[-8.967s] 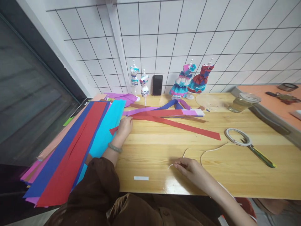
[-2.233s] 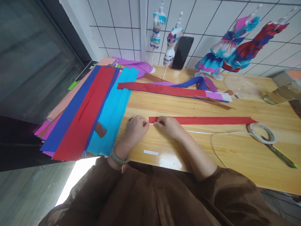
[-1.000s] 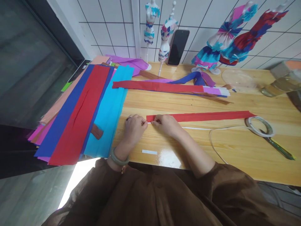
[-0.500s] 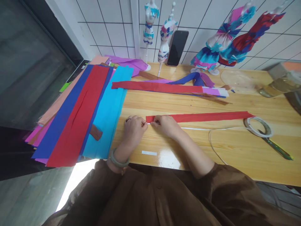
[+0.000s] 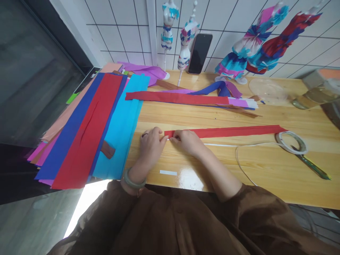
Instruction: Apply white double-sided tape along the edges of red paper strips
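Head view: right hand (image 5: pixel 186 141) pinches white tape (image 5: pixel 221 145), partly hiding it; left hand's (image 5: pixel 151 145) grip, I cannot tell.

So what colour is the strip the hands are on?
Red strip, clearest in the head view.

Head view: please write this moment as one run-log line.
left hand: by left end of red strip | right hand: fingers on white tape | tape roll: at strip's right end

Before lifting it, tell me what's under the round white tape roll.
A slim green-yellow tool runs under the roll, its dark tip visible inside; the rim hides part of it.
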A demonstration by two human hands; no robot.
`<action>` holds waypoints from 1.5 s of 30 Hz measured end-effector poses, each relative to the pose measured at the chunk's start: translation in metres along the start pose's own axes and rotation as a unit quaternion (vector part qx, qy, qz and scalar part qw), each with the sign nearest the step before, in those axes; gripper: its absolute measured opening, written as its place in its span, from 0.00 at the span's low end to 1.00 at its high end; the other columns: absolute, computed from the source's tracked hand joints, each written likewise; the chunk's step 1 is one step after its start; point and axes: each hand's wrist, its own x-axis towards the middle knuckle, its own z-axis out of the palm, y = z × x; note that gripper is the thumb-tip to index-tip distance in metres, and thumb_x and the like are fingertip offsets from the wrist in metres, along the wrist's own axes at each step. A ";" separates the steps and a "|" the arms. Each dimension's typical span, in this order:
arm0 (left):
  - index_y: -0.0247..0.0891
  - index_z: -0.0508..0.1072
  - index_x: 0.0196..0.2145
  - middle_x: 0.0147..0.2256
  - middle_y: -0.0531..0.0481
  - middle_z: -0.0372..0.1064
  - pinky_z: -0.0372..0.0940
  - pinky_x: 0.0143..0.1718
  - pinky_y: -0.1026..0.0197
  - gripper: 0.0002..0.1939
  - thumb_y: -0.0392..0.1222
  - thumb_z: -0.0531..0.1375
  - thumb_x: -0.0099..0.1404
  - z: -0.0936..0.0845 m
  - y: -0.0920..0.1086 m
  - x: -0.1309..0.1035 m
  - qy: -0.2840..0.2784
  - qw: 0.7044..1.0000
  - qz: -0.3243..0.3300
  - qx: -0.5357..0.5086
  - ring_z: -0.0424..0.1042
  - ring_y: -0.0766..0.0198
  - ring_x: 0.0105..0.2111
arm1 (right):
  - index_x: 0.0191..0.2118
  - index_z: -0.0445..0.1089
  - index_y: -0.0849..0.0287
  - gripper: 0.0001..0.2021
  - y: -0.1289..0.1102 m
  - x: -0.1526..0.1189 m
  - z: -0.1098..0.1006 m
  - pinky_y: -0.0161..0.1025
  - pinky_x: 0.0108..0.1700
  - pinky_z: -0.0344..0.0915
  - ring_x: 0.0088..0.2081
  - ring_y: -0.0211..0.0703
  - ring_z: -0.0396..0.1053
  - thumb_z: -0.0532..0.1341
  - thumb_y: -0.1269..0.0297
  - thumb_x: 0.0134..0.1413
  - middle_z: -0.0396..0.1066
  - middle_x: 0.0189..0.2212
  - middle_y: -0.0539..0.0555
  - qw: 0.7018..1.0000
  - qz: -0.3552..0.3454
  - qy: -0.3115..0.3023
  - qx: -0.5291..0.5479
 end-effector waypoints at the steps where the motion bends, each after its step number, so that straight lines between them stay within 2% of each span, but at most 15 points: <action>1: 0.40 0.63 0.35 0.31 0.48 0.68 0.56 0.36 0.57 0.12 0.48 0.58 0.57 0.001 0.001 0.000 -0.002 1.000 -0.001 0.004 0.66 0.56 0.37 | 0.30 0.69 0.57 0.13 0.000 0.000 0.000 0.35 0.30 0.53 0.31 0.42 0.67 0.51 0.57 0.55 0.73 0.27 0.54 1.000 -0.001 0.001 0.000; 13: 0.40 0.63 0.37 0.32 0.49 0.68 0.54 0.38 0.56 0.12 0.47 0.58 0.57 0.000 0.007 -0.003 -0.015 0.999 -0.015 0.050 0.64 0.55 0.42 | 0.28 0.71 0.58 0.15 -0.002 -0.002 -0.003 0.34 0.28 0.54 0.29 0.41 0.67 0.52 0.55 0.53 0.72 0.27 0.55 0.998 0.043 -0.009 0.041; 18: 0.41 0.63 0.37 0.32 0.49 0.68 0.54 0.39 0.56 0.13 0.47 0.58 0.57 -0.001 0.008 -0.002 -0.023 0.998 -0.022 0.057 0.64 0.55 0.42 | 0.26 0.70 0.60 0.14 -0.003 -0.001 -0.008 0.35 0.27 0.54 0.29 0.43 0.66 0.54 0.56 0.51 0.71 0.26 0.57 0.997 0.074 -0.010 0.001; 23: 0.40 0.63 0.37 0.33 0.49 0.68 0.54 0.39 0.56 0.12 0.47 0.58 0.57 -0.002 0.008 -0.003 -0.017 0.998 -0.013 0.052 0.64 0.55 0.41 | 0.26 0.69 0.59 0.11 0.000 -0.003 -0.013 0.34 0.27 0.54 0.28 0.41 0.65 0.55 0.58 0.50 0.71 0.25 0.55 0.999 0.053 -0.005 -0.007; 28: 0.40 0.64 0.37 0.33 0.49 0.68 0.53 0.39 0.55 0.12 0.48 0.57 0.58 -0.002 0.008 -0.002 -0.028 0.998 -0.021 0.044 0.64 0.55 0.41 | 0.26 0.70 0.58 0.10 0.013 -0.005 -0.019 0.34 0.26 0.52 0.27 0.40 0.64 0.56 0.58 0.49 0.71 0.24 0.54 0.999 0.053 0.008 -0.007; 36: 0.41 0.64 0.37 0.32 0.49 0.68 0.53 0.38 0.55 0.12 0.48 0.57 0.57 -0.002 0.007 0.000 -0.034 0.998 -0.022 0.049 0.64 0.55 0.40 | 0.26 0.70 0.57 0.13 0.042 -0.019 -0.030 0.34 0.25 0.52 0.25 0.39 0.63 0.56 0.53 0.49 0.71 0.23 0.52 0.996 0.069 0.031 0.051; 45: 0.41 0.64 0.36 0.33 0.49 0.69 0.53 0.38 0.55 0.11 0.48 0.57 0.57 0.000 0.005 -0.001 -0.031 0.998 -0.026 0.046 0.63 0.54 0.41 | 0.28 0.72 0.59 0.16 0.070 -0.027 -0.030 0.34 0.25 0.54 0.24 0.38 0.62 0.58 0.50 0.46 0.69 0.22 0.51 0.985 0.059 0.005 0.163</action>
